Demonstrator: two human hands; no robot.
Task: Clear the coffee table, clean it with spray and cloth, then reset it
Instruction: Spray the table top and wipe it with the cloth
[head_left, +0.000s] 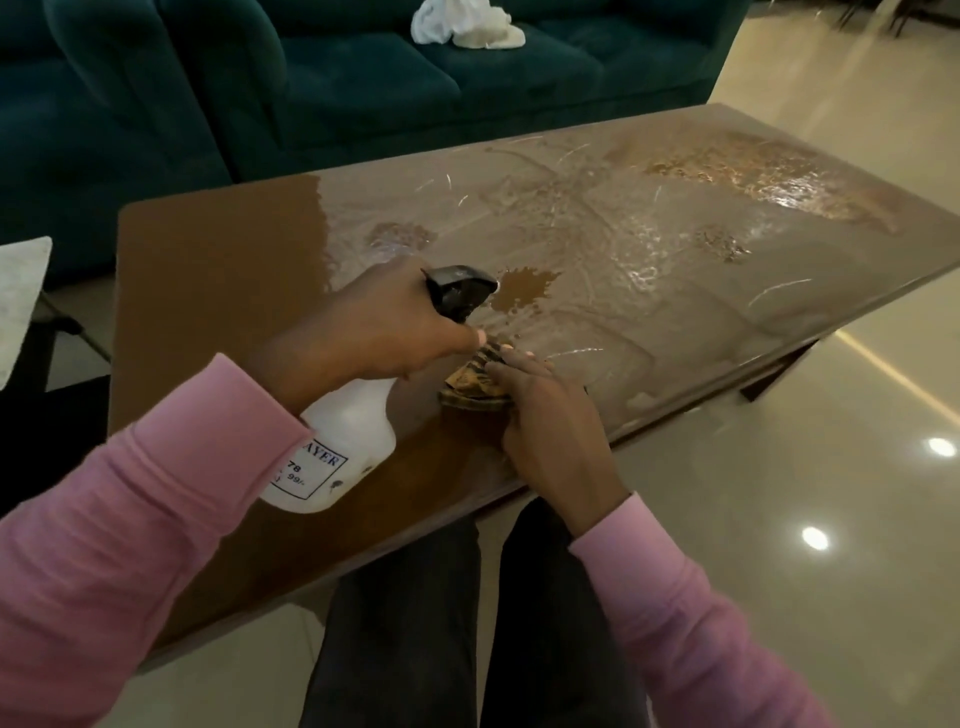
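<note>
1. The left hand (379, 325) grips the neck of a white spray bottle (348, 436), held tilted above the worktop (208, 291), its black nozzle (460, 291) pointing toward the far right.
2. The right hand (545, 410) rests on a bunched yellow-brown cloth (467, 387), fingers curled over it, pressing it to the worktop near the front edge, just beside the bottle.
3. Wet streaks and droplet patches cover most of the brown worktop; its left end looks dry.
4. Behind it stands a teal sofa (311, 78) with a crumpled white cloth (467, 23) on the seat.
</note>
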